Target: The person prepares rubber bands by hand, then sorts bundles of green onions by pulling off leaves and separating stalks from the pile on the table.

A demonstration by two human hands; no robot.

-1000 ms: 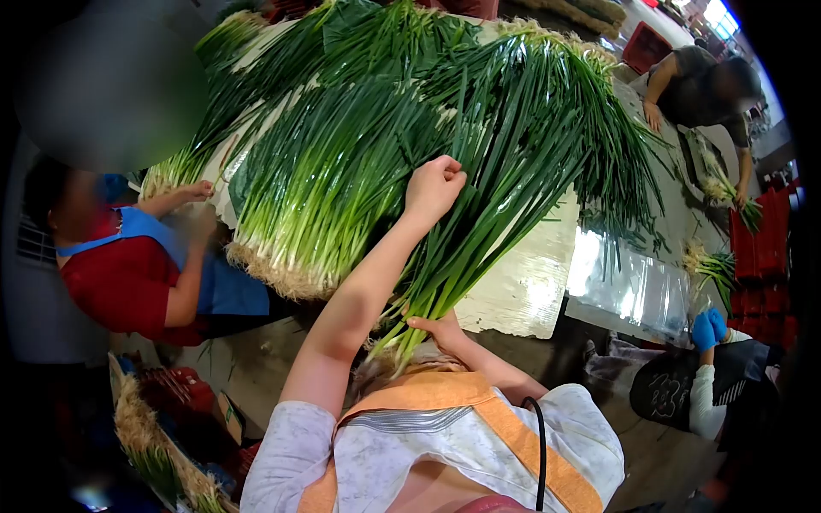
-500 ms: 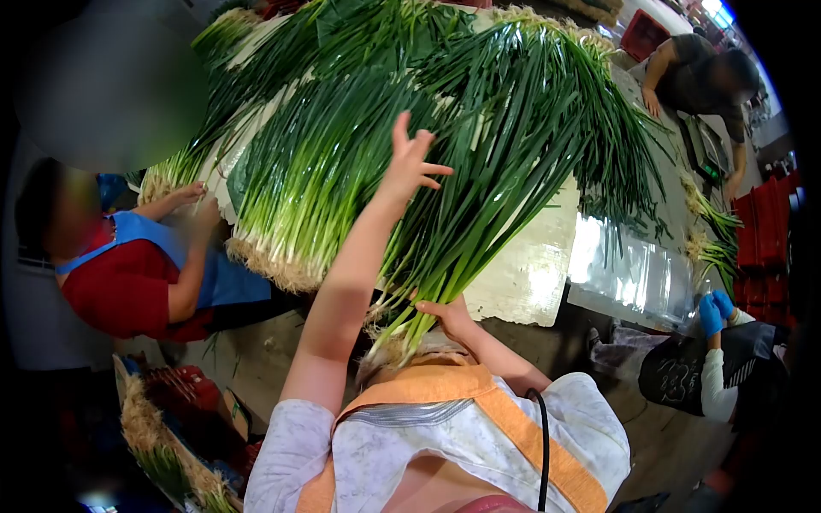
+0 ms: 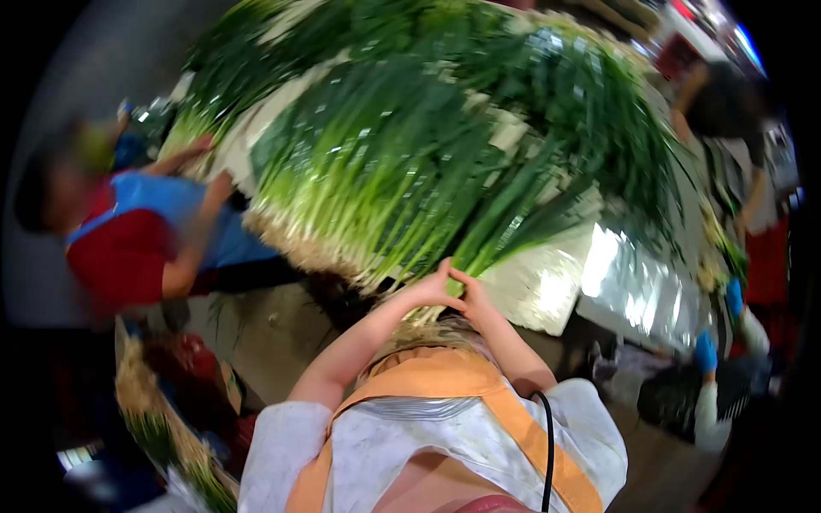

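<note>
The left hand (image 3: 428,289) and right hand (image 3: 475,297) together grasp a bunch of green onions (image 3: 490,241) near its roots, fingertips seemingly meeting, though blurred

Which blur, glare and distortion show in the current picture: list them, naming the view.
Head view: the long, slender, dark-green leafy stalks look smeared, suggesting motion blur; head view: white glare streaks the glossy, silvery, flat sheet, its material unclear; head view: black curved borders frame a bulging wide-angle image.
</note>
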